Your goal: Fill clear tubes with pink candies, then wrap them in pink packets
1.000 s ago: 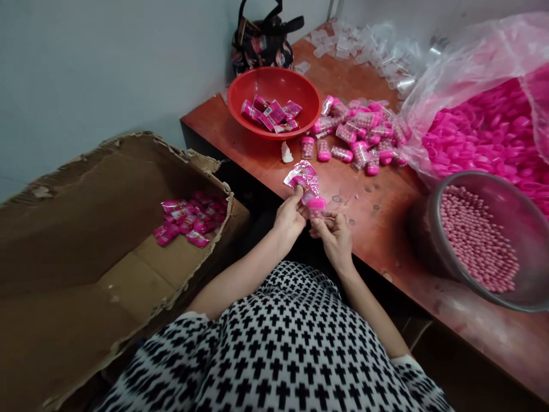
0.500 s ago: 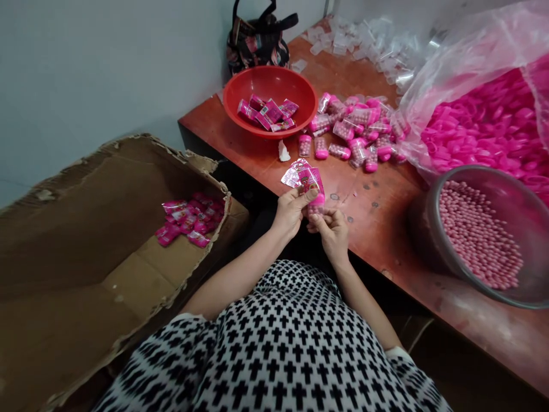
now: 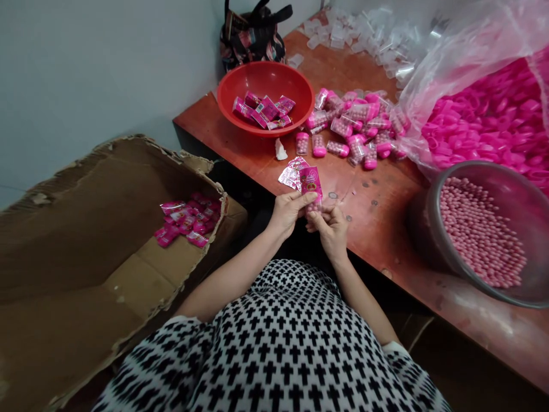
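Left hand [image 3: 288, 210] and right hand [image 3: 333, 230], grips pinched on pink sachet [image 3: 311, 182], above near edge of table [image 3: 374, 228].

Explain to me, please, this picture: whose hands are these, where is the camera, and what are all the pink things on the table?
There is no machine here. A person wears the camera on the head, so you look down at their own arms and patterned clothing. The left hand and right hand together pinch one pink packet. Some spare packets show just behind it. On the table stand a red bowl with more packets, a pile of small filled bottles, a bag of pink caps and a metal bowl full of pink beads. The cardboard box on the left also holds packets.
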Available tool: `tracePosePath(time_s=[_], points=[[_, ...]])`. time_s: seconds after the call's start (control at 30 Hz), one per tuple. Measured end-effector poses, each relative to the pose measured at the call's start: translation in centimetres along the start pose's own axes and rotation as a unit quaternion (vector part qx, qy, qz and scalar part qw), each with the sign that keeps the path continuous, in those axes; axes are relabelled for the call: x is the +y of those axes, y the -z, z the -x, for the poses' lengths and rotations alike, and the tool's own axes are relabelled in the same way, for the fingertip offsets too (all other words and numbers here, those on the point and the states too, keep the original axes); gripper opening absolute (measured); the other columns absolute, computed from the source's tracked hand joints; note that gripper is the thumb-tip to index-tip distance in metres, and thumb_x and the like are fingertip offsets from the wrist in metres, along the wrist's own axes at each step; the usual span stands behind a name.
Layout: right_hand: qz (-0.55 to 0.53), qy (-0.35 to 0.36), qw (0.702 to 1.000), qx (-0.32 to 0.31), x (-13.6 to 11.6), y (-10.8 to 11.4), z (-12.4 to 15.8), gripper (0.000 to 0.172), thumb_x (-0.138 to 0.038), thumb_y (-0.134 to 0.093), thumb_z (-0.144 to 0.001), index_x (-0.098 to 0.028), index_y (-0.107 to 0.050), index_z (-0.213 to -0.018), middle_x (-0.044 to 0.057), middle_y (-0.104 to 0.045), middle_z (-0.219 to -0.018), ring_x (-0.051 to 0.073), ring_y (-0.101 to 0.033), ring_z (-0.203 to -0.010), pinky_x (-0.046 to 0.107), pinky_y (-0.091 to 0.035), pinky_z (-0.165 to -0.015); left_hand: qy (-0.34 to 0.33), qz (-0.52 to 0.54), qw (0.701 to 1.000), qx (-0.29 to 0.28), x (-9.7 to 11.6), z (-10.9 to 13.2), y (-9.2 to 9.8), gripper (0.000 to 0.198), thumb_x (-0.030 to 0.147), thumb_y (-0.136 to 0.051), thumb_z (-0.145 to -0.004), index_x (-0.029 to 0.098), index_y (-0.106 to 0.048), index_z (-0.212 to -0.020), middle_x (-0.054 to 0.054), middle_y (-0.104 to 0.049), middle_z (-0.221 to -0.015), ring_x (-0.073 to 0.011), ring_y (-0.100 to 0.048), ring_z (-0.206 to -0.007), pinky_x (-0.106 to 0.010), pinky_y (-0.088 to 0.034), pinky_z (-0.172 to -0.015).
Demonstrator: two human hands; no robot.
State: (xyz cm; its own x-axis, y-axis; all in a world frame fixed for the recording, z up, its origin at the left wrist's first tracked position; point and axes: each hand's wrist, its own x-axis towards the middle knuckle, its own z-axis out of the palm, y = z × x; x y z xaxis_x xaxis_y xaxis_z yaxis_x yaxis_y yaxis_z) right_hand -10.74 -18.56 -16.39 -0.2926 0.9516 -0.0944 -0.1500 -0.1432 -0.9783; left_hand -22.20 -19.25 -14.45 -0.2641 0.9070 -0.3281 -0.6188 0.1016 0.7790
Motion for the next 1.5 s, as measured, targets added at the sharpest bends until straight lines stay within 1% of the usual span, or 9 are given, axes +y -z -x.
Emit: tracePosePath(time_s=[0.2,0.3,0.47,0.6,0.93,1.13,1.27,1.37,1.5], points=[[0.013,-0.006,0.999,-0.037,0.8,0.4,-0.4,0.025,-0.039,-0.067,-0.078,-0.020,-0.053,-0.088,-0.003,-0.068,-0.066,0.010,-0.060,-0.045,0.023,-0.054,-0.045,0.015,0.002,1.000,0.011,-0.3,0.1,0.3,0.030,0.034,-0.080,-0.059,0.009,-0.064,-0.063,-0.001,-0.060,-0.057,-0.0071,-0.051,-0.046,-0.020,-0.040,-0.045],[0.166,0.096,0.981,-0.027,0.5,0.9,-0.6,0.031,-0.044,-0.058,-0.083,-0.020,-0.055,-0.102,0.004,-0.071,-0.086,0.016,-0.068,-0.067,0.032,-0.058,-0.062,0.007,0.007,1.000,0.029,-0.2,0.0,0.5,0.031,0.034,-0.082,-0.056,0.009,-0.066,-0.064,-0.003,-0.063,-0.059,-0.0087,-0.055,-0.050,-0.023,-0.046,-0.051],[0.468,0.384,0.796,-0.008,-0.9,0.3,-1.2,0.054,-0.056,-0.048,-0.086,-0.016,-0.050,-0.123,0.016,-0.059,-0.123,0.028,-0.053,-0.119,0.048,-0.041,-0.102,0.021,0.009,0.999,0.044,-0.6,0.3,0.0,0.033,0.035,-0.084,-0.050,0.010,-0.064,-0.060,0.001,-0.057,-0.052,-0.0076,-0.052,-0.047,-0.021,-0.042,-0.050],[0.520,0.437,0.734,-0.008,-1.0,-0.4,-1.6,0.056,-0.060,-0.039,-0.088,-0.013,-0.057,-0.114,0.016,-0.063,-0.110,0.027,-0.056,-0.107,0.043,-0.043,-0.097,0.049,0.021,0.998,0.016,-0.6,1.4,-0.9,0.031,0.033,-0.082,-0.051,0.011,-0.066,-0.064,0.001,-0.057,-0.053,-0.0109,-0.057,-0.055,-0.022,-0.043,-0.056],[0.462,0.315,0.826,-0.076,0.4,-0.3,-2.7,0.030,-0.049,-0.050,-0.087,-0.022,-0.061,-0.090,0.009,-0.064,-0.096,0.024,-0.056,-0.092,0.041,-0.044,-0.089,0.045,0.068,0.992,0.094,-2.4,1.3,-0.6,0.020,0.020,-0.076,-0.059,0.011,-0.060,-0.054,0.003,-0.054,-0.055,-0.0047,-0.048,-0.051,-0.017,-0.038,-0.051],[0.316,0.264,0.911,-0.013,0.1,0.4,-1.2,0.046,-0.046,-0.055,-0.084,-0.024,-0.048,-0.123,0.010,-0.054,-0.125,0.024,-0.050,-0.117,0.044,-0.043,-0.098,0.015,0.094,0.994,0.045,-1.1,0.6,0.1,0.028,0.032,-0.080,-0.060,0.011,-0.063,-0.065,0.000,-0.060,-0.061,-0.0076,-0.055,-0.055,-0.019,-0.045,-0.055],[0.130,0.080,0.988,-0.037,0.5,0.7,0.8,0.042,-0.039,-0.063,-0.080,-0.025,-0.049,-0.117,0.003,-0.066,-0.097,0.016,-0.064,-0.083,0.030,-0.056,-0.069,-0.008,0.119,0.992,0.046,-0.2,0.4,0.4,0.032,0.035,-0.081,-0.060,0.011,-0.063,-0.071,-0.002,-0.063,-0.066,-0.0096,-0.059,-0.060,-0.022,-0.049,-0.061],[0.026,0.003,0.999,-0.034,0.6,0.3,1.4,0.025,-0.037,-0.062,-0.081,-0.021,-0.055,-0.098,-0.003,-0.066,-0.074,0.010,-0.062,-0.060,0.024,-0.055,-0.056,0.006,0.120,0.992,0.045,-0.5,0.6,0.3,0.030,0.032,-0.081,-0.061,0.011,-0.062,-0.071,-0.001,-0.063,-0.066,-0.0083,-0.059,-0.060,-0.021,-0.048,-0.062],[0.007,-0.007,1.000,0.002,0.2,-0.3,1.1,0.022,-0.034,-0.068,-0.076,-0.019,-0.057,-0.087,-0.003,-0.066,-0.072,0.009,-0.062,-0.056,0.022,-0.055,-0.055,0.025,0.110,0.993,0.041,-0.7,0.8,0.2,0.028,0.029,-0.080,-0.062,0.010,-0.062,-0.071,-0.002,-0.063,-0.065,-0.0085,-0.059,-0.059,-0.021,-0.048,-0.062]])
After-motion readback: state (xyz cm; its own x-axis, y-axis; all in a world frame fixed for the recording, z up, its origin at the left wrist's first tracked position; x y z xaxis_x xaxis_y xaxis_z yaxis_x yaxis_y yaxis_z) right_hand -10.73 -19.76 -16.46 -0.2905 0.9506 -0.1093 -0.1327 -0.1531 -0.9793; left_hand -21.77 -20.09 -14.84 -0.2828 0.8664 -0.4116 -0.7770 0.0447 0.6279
